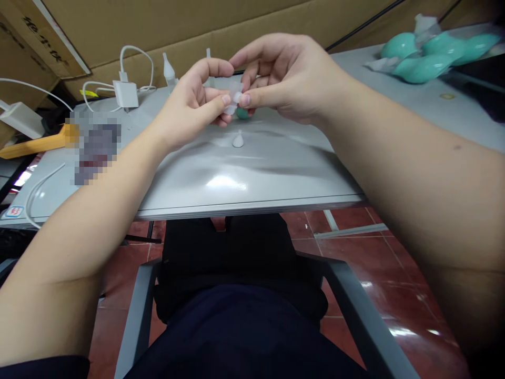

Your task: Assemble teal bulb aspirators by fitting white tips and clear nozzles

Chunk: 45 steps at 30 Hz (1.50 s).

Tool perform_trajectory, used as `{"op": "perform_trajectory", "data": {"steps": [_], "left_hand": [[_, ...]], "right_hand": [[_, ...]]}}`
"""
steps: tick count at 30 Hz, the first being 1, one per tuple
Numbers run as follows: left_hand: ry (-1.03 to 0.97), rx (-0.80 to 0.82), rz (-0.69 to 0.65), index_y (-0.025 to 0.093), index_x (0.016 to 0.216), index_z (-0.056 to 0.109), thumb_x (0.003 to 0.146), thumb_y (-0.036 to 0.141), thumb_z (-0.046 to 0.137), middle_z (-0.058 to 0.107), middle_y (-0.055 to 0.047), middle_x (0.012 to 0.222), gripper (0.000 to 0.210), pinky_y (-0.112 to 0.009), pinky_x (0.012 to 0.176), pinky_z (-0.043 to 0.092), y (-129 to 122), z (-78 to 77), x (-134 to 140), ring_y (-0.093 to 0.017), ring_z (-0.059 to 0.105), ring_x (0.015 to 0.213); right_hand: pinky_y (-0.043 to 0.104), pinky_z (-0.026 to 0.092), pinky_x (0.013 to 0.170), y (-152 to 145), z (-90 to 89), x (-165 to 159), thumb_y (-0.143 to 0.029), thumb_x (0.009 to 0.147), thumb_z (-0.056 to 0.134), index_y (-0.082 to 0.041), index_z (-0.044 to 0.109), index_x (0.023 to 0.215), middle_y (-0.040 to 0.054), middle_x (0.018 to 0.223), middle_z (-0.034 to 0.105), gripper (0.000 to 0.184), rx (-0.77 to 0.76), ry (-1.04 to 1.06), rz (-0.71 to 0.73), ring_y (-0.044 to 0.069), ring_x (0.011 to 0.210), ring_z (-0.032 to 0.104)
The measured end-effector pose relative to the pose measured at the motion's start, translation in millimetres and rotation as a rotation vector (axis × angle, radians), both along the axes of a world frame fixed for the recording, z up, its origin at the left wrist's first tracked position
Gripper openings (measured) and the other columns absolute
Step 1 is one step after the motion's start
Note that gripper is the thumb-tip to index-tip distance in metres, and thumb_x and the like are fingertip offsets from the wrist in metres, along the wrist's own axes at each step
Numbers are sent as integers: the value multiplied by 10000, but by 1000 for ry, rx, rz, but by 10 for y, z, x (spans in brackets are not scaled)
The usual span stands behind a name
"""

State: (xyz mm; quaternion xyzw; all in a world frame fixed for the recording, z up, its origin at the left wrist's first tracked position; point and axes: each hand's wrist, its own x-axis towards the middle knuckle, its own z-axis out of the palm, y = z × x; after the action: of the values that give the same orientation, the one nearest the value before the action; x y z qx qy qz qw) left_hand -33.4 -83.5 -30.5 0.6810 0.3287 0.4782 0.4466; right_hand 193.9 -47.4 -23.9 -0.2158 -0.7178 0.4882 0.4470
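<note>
Over the table, my left hand (pixel 197 95) and my right hand (pixel 286 79) meet at a small translucent white plastic piece (pixel 235 96). Thumb and fingers of each hand pinch it; its exact kind is unclear. Just below the fingertips shows a small teal rounded part (pixel 242 113), mostly covered by them. A little white cone-shaped tip (pixel 238 140) stands on the table in front of my hands. Behind my left hand rises a white pointed nozzle (pixel 169 69), and the top of another thin white tip (pixel 208 53) shows farther back.
Several teal rounded bulbs (pixel 422 58) with whitish wrapping lie at the back right of the grey table (pixel 189 184). At the left are a white charger (pixel 125 95), cables, a yellow-handled tool (pixel 35 145) and a blurred patch. Cardboard (pixel 158 23) walls the back.
</note>
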Motion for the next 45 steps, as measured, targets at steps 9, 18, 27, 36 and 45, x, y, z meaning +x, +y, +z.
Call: {"op": "perform_trajectory", "data": {"steps": [9, 18, 27, 36, 45], "left_hand": [[-139, -90, -105, 265, 1158, 688, 962, 23, 662, 807, -5, 819, 312, -283, 675, 605, 43, -74, -33, -189, 754, 690], [18, 40, -43, 255, 921, 875, 950, 230, 850, 817, -32, 908, 46, -287, 665, 577, 5, -56, -13, -177, 701, 711], [-25, -50, 19, 211, 805, 886, 1019, 76, 844, 783, -49, 828, 257, -271, 719, 656, -37, 6, -6, -168, 753, 718], [-60, 20, -14, 225, 793, 889, 924, 134, 825, 789, -29, 789, 172, -294, 698, 639, -32, -3, -18, -145, 679, 684], [4, 59, 31, 253, 804, 805, 854, 190, 804, 763, -5, 794, 80, -364, 753, 648, 39, -26, -3, -181, 634, 707]], "right_hand": [[215, 664, 724, -20, -19, 21, -65, 862, 957, -202, 903, 1083, 24, 977, 841, 266, 18, -25, 59, 137, 800, 778], [219, 678, 769, -50, -7, 3, -168, 877, 1025, -276, 908, 955, -4, 939, 841, 177, 91, -84, -12, 151, 807, 775], [167, 646, 732, -116, 28, -38, -39, 908, 964, -271, 906, 929, 3, 929, 841, 240, 106, -79, -25, 125, 790, 758], [170, 645, 714, -185, 70, -79, 6, 924, 973, -253, 896, 896, 0, 904, 836, 273, 93, -69, -55, 117, 774, 764], [202, 696, 759, 191, -95, -3, -333, 831, 1124, -325, 941, 1037, -39, 997, 875, 276, 366, -38, 99, 147, 866, 836]]}}
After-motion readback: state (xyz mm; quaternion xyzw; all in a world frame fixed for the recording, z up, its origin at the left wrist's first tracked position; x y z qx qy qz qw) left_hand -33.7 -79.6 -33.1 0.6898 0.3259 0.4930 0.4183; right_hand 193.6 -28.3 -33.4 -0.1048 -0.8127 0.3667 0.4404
